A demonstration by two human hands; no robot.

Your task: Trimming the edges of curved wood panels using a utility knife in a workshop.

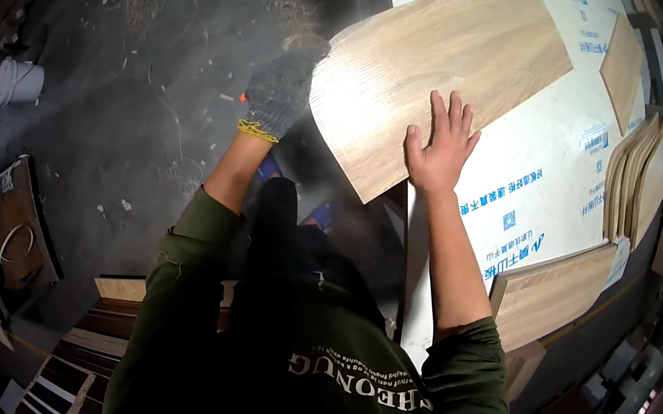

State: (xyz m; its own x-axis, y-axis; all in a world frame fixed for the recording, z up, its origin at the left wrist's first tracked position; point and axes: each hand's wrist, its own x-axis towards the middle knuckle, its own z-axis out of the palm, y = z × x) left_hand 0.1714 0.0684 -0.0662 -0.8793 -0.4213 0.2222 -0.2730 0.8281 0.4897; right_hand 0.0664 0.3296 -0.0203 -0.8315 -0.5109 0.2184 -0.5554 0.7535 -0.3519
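Over the left edge of the white tabletop projects a wood-grain panel, lying flat. Its left end is already rounded; the opposite end is straight. Whether the curved edge is finished, or how much work remains, cannot be determined. The gloved left hand is at that rounded edge, its fingers blurred; their grip cannot be told. The bare right hand rests on the panel, fingers spread, clasping nothing. Farther right lies a stack of curved pieces. Shavings litter the floor.
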